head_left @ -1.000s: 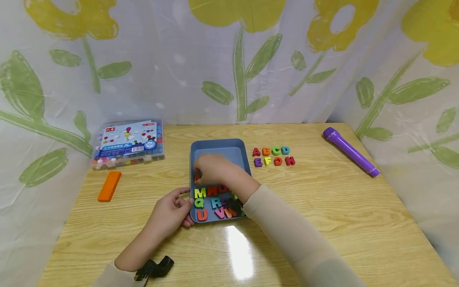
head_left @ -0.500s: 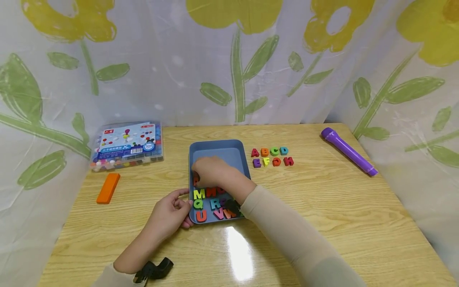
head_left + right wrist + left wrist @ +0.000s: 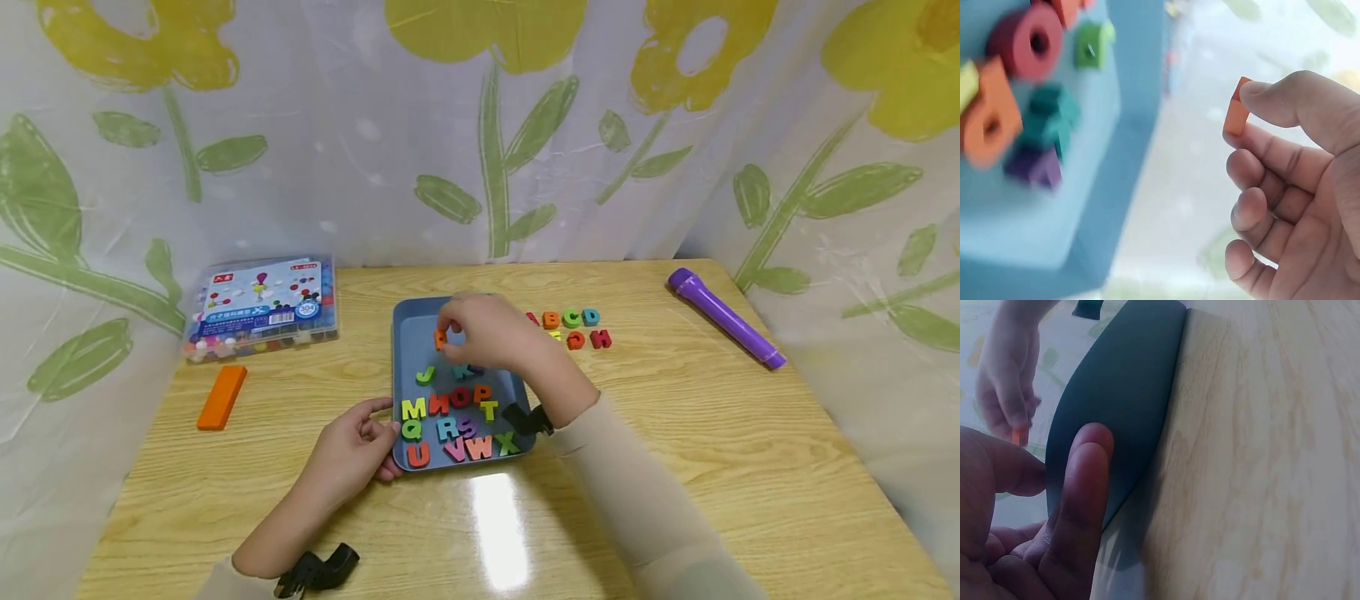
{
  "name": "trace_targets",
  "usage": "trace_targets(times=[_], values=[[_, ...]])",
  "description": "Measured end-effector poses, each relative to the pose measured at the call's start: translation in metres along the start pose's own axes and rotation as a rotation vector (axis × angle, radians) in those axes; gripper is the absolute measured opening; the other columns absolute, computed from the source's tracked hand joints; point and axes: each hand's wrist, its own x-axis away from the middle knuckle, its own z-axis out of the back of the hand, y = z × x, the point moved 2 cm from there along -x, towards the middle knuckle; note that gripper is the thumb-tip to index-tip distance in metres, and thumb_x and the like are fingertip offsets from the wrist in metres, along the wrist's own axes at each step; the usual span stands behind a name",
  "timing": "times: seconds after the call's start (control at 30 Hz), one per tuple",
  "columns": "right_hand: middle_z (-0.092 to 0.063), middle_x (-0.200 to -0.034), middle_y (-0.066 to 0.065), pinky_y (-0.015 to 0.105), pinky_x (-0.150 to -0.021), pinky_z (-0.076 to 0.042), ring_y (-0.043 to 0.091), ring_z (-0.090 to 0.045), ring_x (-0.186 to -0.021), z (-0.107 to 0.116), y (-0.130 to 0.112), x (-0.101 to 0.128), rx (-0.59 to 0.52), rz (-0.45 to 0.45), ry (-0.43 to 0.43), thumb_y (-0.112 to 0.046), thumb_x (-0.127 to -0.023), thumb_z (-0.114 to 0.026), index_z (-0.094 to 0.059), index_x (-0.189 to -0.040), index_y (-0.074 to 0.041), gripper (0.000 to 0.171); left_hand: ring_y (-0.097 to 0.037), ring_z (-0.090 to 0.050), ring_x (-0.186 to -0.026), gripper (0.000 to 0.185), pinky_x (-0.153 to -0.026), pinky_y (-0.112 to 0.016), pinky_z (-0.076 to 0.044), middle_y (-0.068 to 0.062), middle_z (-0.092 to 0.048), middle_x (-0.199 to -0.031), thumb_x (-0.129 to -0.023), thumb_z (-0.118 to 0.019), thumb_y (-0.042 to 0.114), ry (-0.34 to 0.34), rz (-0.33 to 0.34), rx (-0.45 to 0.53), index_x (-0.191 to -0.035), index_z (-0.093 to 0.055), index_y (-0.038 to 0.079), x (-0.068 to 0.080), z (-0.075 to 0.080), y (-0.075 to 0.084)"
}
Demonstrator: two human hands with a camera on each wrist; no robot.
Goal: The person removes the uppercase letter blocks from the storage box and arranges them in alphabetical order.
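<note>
My right hand (image 3: 487, 329) pinches a small orange letter block (image 3: 1236, 112) between thumb and index finger; the other fingers curl loosely beside it. In the head view, this hand overlaps the back half of the blue tray (image 3: 411, 321). Lower in the tray lie loose letters, among them a green J (image 3: 425, 375), a yellow M (image 3: 413, 408), a red O (image 3: 460, 397) and an orange U (image 3: 417, 454). My left hand (image 3: 354, 446) holds the tray's left edge near the front corner. One finger lies along the outer wall, and another digit touches the rim (image 3: 1045, 472).
Right of the tray, letters stand in two rows, with a blue D (image 3: 591, 317) and a red H (image 3: 601, 338) at their ends. A purple toy microphone (image 3: 726, 318) lies farther right. A clear box (image 3: 262, 308) and an orange block (image 3: 222, 397) sit left.
My right hand has lifted the orange letter block from the tray's left side and moved right and back. The J and other letters it covered now show. My left hand stays at the tray.
</note>
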Motion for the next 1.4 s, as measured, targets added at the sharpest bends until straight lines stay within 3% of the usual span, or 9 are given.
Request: trace_targets(times=[0.17, 0.33, 0.5, 0.7, 0.87, 1.4], values=[[-0.071, -0.113, 0.004, 0.040, -0.093, -0.057, 0.021, -0.063, -0.103, 0.015, 0.027, 0.024, -0.059, -0.040, 0.077, -0.025, -0.098, -0.079, -0.077, -0.116, -0.014, 0.021, -0.024, -0.073, -0.062, 0.052, -0.058, -0.036, -0.064, -0.011, -0.077, -0.088, -0.109, -0.066, 0.017, 0.004, 0.004, 0.002, -0.157, -0.052, 0.003, 0.002, 0.001, 0.002], [-0.071, -0.111, 0.007, 0.041, -0.090, -0.056, 0.025, -0.063, -0.100, 0.015, 0.060, 0.048, -0.108, -0.127, 0.102, -0.020, -0.096, -0.080, -0.078, -0.116, -0.010, 0.022, -0.024, -0.073, -0.063, 0.052, -0.058, -0.036, -0.064, -0.011, -0.076, -0.088, -0.110, -0.066, 0.019, 0.002, 0.011, -0.002, -0.157, -0.052, 0.004, 0.002, 0.001, 0.002], [-0.073, -0.111, 0.010, 0.043, -0.091, -0.058, 0.028, -0.066, -0.101, 0.002, 0.086, 0.064, -0.080, -0.189, 0.057, -0.018, -0.097, -0.079, -0.077, -0.111, -0.008, 0.018, -0.023, -0.073, -0.063, 0.052, -0.058, -0.035, -0.064, -0.010, -0.077, -0.088, -0.109, -0.066, 0.019, 0.005, 0.008, -0.008, -0.158, -0.052, 0.005, 0.002, 0.001, 0.000], [-0.069, -0.100, 0.004, 0.037, -0.077, -0.049, 0.021, -0.059, -0.087, -0.018, 0.106, 0.075, -0.054, -0.276, -0.033, -0.019, -0.098, -0.079, -0.077, -0.115, -0.009, 0.019, -0.024, -0.073, -0.062, 0.052, -0.058, -0.036, -0.064, -0.010, -0.077, -0.088, -0.109, -0.067, 0.019, 0.006, 0.005, -0.011, -0.158, -0.053, 0.005, 0.001, 0.000, 0.000], [-0.065, -0.090, 0.004, 0.034, -0.071, -0.043, 0.020, -0.056, -0.081, -0.032, 0.118, 0.076, -0.021, -0.288, -0.060, -0.019, -0.098, -0.080, -0.078, -0.112, -0.009, 0.018, -0.024, -0.073, -0.063, 0.052, -0.058, -0.036, -0.064, -0.010, -0.077, -0.088, -0.109, -0.066, 0.019, 0.009, 0.005, -0.010, -0.158, -0.053, 0.005, 0.001, 0.000, 0.001], [-0.071, -0.096, 0.003, 0.037, -0.078, -0.053, 0.021, -0.061, -0.086, -0.041, 0.123, 0.076, -0.004, -0.281, -0.046, -0.018, -0.098, -0.080, -0.077, -0.115, -0.009, 0.020, -0.023, -0.073, -0.063, 0.052, -0.058, -0.035, -0.064, -0.010, -0.077, -0.089, -0.110, -0.066, 0.019, 0.000, 0.008, -0.006, -0.158, -0.052, 0.004, 0.001, -0.001, 0.000]])
